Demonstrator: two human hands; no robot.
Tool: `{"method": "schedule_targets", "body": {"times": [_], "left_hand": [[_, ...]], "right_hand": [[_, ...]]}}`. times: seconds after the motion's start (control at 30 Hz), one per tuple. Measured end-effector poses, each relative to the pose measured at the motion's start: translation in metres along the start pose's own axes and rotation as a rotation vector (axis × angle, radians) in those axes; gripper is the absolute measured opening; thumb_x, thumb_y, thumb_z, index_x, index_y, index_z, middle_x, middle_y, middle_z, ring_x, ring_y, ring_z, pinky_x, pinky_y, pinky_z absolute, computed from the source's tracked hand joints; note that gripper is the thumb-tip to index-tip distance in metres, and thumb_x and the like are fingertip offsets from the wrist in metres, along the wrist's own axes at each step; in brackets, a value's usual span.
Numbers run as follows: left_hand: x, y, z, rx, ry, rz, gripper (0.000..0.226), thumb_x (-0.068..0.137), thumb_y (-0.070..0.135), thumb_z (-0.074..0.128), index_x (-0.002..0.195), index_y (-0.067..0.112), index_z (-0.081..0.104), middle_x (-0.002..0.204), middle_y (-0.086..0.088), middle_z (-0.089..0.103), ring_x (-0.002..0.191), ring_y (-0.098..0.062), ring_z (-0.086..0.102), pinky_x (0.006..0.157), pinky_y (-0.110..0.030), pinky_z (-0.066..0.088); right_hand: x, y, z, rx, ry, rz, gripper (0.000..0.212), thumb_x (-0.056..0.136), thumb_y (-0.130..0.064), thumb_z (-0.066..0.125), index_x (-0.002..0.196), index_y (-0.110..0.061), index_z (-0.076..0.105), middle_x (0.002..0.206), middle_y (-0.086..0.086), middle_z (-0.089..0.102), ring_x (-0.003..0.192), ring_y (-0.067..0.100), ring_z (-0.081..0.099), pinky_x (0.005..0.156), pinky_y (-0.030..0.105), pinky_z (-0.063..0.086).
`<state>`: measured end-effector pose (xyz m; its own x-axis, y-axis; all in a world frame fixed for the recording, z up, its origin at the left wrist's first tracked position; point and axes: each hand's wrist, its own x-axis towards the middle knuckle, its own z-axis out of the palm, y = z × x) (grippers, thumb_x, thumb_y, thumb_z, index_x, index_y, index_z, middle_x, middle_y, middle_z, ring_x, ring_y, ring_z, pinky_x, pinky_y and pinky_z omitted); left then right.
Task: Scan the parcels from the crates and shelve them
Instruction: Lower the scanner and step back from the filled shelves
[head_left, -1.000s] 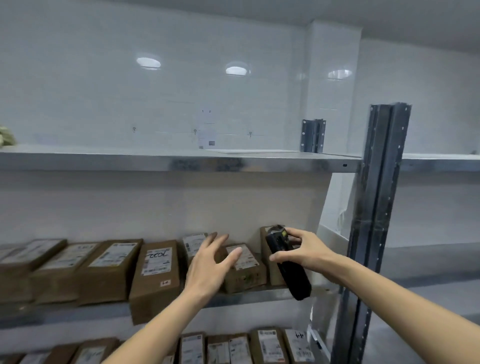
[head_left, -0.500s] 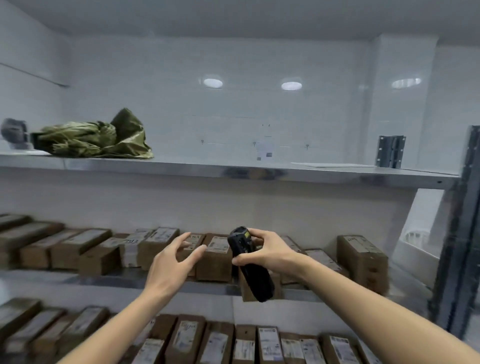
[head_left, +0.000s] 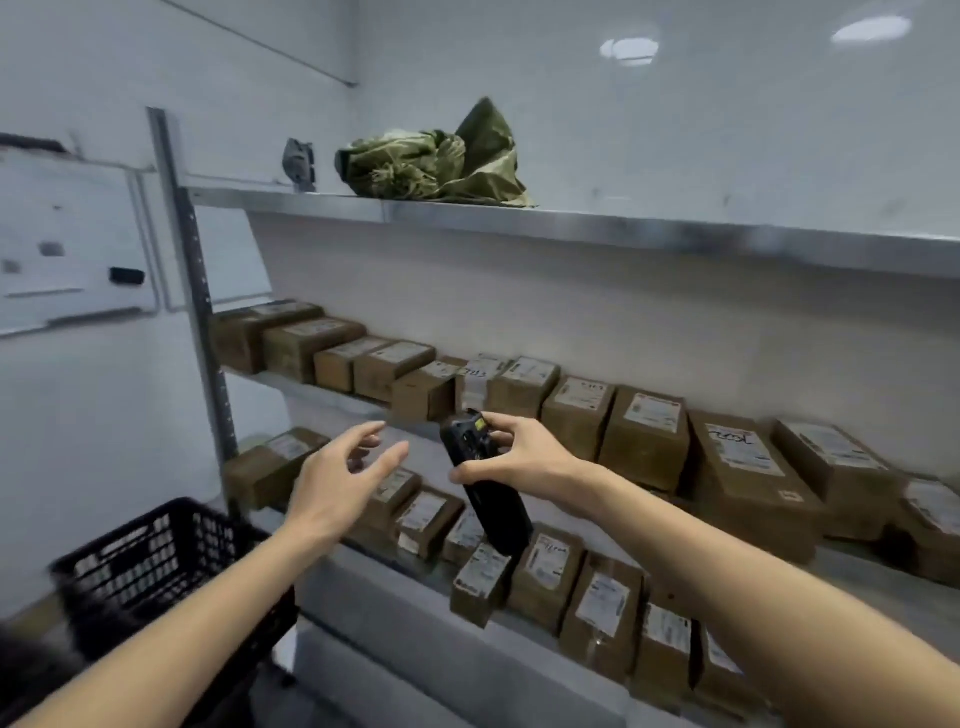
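Metal shelving (head_left: 571, 228), green bundle (head_left: 431, 166) on top, labelled parcels (head_left: 647, 441) below, possibly cardboard

Scanner (head_left: 485, 491) in right hand (head_left: 524, 457), left hand (head_left: 337, 480) empty

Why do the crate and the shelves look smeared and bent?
Head view: the black crate at lower left is streaked by motion blur, and the parcels are soft; the wide lens bows the top shelf; ceiling lights glare off the glossy wall.
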<state>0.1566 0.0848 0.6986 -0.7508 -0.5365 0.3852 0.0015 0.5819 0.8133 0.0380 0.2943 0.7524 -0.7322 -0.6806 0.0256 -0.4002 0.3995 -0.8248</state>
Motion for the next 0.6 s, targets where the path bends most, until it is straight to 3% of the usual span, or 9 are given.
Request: {"method": "schedule_targets", "body": {"times": [0.13,0.2,0.27,0.37,0.5,0.6], "left_hand": [[-0.014,-0.066,-0.005,0.044,0.009,-0.105,0.053,0.083,0.06,0.069,0.129,0.034,0.065,0.111,0.016,0.069,0.106,-0.008,0.063,0.098,-0.037,0.051],[-0.02,-0.1,0.001,0.055,-0.016,-0.165,0.056,0.081,0.064,0.067,0.13,0.036,0.064,0.112,0.018,0.068,0.11,-0.007,0.061,0.101,-0.038,0.049],[-0.024,-0.134,0.013,0.054,-0.028,-0.226,0.065,0.077,0.069,0.065,0.133,0.034,0.062,0.117,0.015,0.067,0.114,-0.008,0.06,0.105,-0.037,0.048],[-0.028,-0.184,0.041,0.058,-0.043,-0.306,0.075,0.074,0.073,0.062,0.136,0.032,0.061,0.125,0.013,0.065,0.119,-0.008,0.058,0.106,-0.036,0.047],[-0.048,-0.263,0.087,0.087,-0.07,-0.414,0.082,0.07,0.082,0.061,0.135,0.033,0.062,0.126,0.014,0.065,0.12,-0.006,0.058,0.106,-0.036,0.048],[-0.069,-0.321,0.124,0.13,-0.123,-0.488,0.071,0.077,0.075,0.062,0.134,0.032,0.062,0.127,0.019,0.062,0.117,-0.001,0.054,0.096,-0.029,0.047]], "right_hand": [[0.043,0.034,0.066,-0.001,-0.135,0.011,0.099,0.062,-0.044,0.096,0.15,-0.028,0.053,0.144,-0.001,0.061,0.133,0.015,0.056,0.109,0.039,0.05],[0.06,0.06,0.098,0.006,-0.177,0.042,0.114,0.05,-0.055,0.095,0.151,-0.029,0.052,0.144,-0.001,0.061,0.133,0.017,0.057,0.112,0.044,0.049],[0.075,0.089,0.125,0.006,-0.218,0.062,0.118,0.054,-0.052,0.095,0.156,-0.023,0.045,0.153,-0.002,0.054,0.142,0.016,0.049,0.115,0.038,0.044],[0.094,0.14,0.154,0.021,-0.29,0.099,0.099,0.072,-0.034,0.094,0.156,-0.017,0.044,0.146,-0.009,0.053,0.134,0.008,0.05,0.104,0.025,0.04],[0.11,0.218,0.2,0.002,-0.344,0.169,0.075,0.075,-0.024,0.091,0.141,-0.03,0.057,0.104,-0.023,0.062,0.095,0.0,0.063,0.082,0.016,0.052],[0.121,0.288,0.241,-0.001,-0.343,0.226,0.06,0.073,-0.022,0.091,0.119,-0.044,0.059,0.1,-0.025,0.065,0.099,0.006,0.066,0.094,0.03,0.058]]}}
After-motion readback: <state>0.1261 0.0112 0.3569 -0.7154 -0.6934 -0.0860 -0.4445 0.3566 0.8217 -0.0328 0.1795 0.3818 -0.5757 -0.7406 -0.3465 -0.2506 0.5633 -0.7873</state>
